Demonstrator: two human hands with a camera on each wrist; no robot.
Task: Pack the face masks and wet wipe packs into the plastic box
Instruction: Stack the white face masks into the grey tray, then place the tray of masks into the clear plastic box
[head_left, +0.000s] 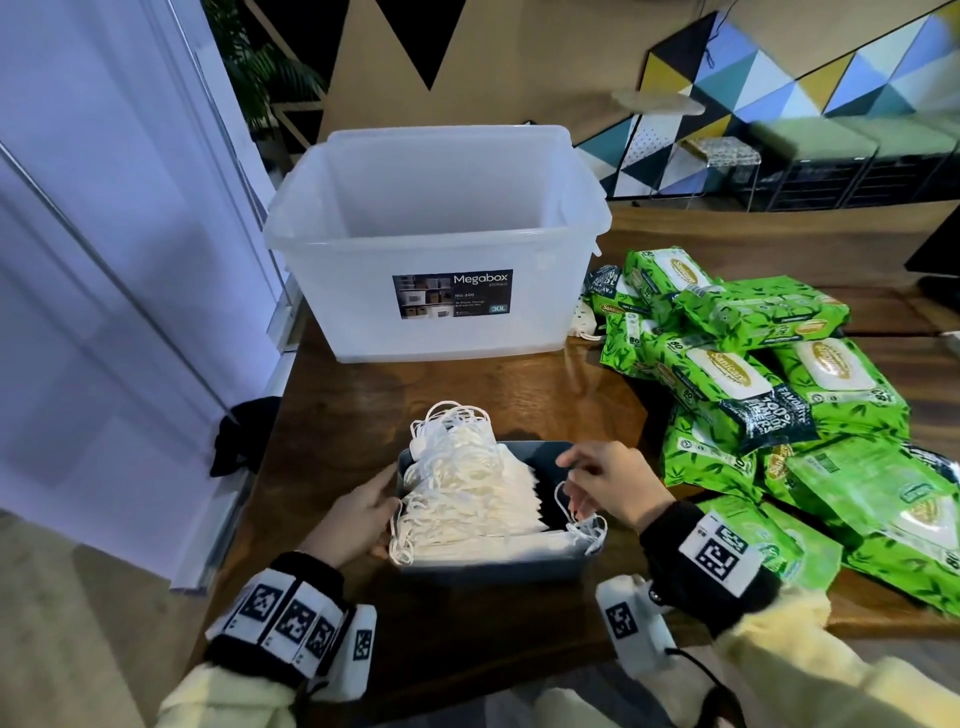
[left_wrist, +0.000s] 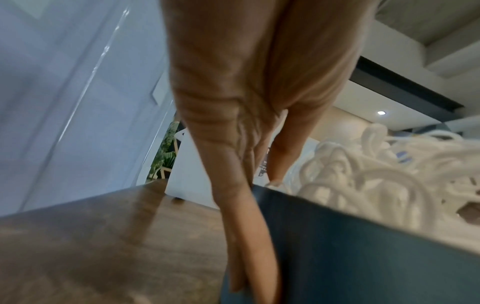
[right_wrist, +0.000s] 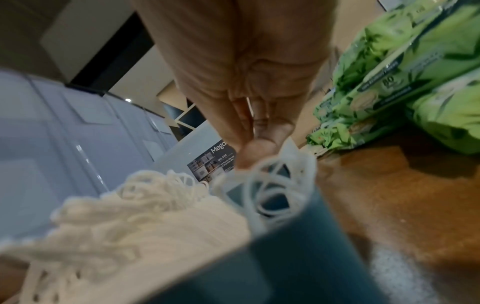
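A clear plastic box (head_left: 441, 332) labelled Megabox stands empty at the back of the table. In front of me a dark blue tray (head_left: 493, 569) holds a stack of white face masks (head_left: 467, 493) with tangled ear loops. My left hand (head_left: 387, 509) rests on the tray's left wall, its fingers (left_wrist: 244, 236) straight along the outside and the thumb at the rim. My right hand (head_left: 571, 478) hovers over the tray's right end and pinches an ear loop (right_wrist: 272, 181) between thumb and fingertips (right_wrist: 257, 150). Green wet wipe packs (head_left: 779, 395) lie piled on the right.
The wooden table (head_left: 467, 395) shows bare wood between tray and box. A white panelled wall (head_left: 104, 260) runs close along the left. A white power strip (head_left: 584, 317) lies between box and wipes. Something dark (head_left: 234, 436) sits at the table's left edge.
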